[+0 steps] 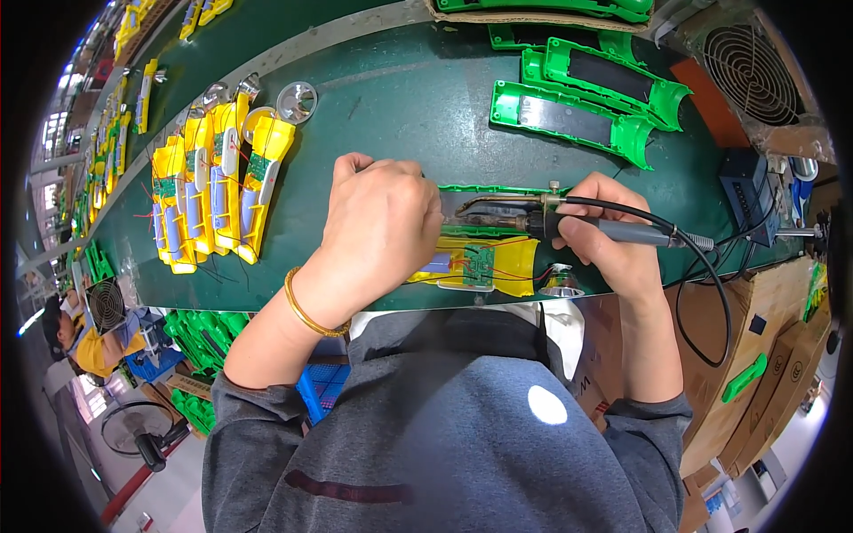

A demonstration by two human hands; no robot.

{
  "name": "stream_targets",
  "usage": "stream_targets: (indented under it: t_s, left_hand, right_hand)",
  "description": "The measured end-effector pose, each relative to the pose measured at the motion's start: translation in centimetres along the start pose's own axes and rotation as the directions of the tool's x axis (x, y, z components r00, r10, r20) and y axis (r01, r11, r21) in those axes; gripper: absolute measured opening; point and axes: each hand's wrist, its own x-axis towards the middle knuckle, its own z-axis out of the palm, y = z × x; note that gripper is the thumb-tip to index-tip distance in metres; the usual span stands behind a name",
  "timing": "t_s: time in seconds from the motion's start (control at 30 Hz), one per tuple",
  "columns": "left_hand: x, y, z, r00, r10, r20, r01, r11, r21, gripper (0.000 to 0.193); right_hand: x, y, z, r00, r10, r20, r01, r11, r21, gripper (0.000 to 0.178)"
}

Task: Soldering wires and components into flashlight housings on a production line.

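My right hand (613,235) grips a soldering iron (635,234) with a thin metal solder-feed tube along it. Its tip points left, towards my left hand (386,222), over a green plastic shell (498,188). The left hand is closed with its back up; whatever its fingers hold is hidden beneath it. Just below the iron, at the table's near edge, lies a yellow housing (515,266) with a green circuit board (480,265), a blue cylindrical cell (437,263) and red wires. A silver reflector cup (562,282) sits at its right end.
Several yellow housings (218,186) with boards and cells lie at left, beside a loose reflector (296,102). Green shells (573,120) overlap at the back right. A blue box (748,195) stands right, with the iron's black cable (729,311) looping near it.
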Motion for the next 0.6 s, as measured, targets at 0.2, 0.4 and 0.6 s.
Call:
stream_targets:
  t_s: [0.2, 0.4, 0.6]
  left_hand:
    - [-0.07, 0.07, -0.04, 1.000, -0.001, -0.014, 0.001, 1.000, -0.008, 0.008]
    - [0.04, 0.04, -0.12, 1.000, -0.003, -0.008, 0.003, 1.000, -0.006, 0.008]
    - [0.08, 0.05, -0.11, 1.000, -0.002, 0.001, 0.002, 1.000, 0.005, 0.008]
  right_hand:
    - [0.06, 0.25, 0.30, 1.000, -0.002, 0.000, 0.002, 0.997, -0.082, 0.012]
    - [0.19, 0.24, 0.17, 1.000, -0.014, 0.003, 0.014, 0.996, -0.092, 0.012]
    - [0.14, 0.33, 0.46, 1.000, -0.026, -0.010, 0.024, 0.993, -0.117, 0.011]
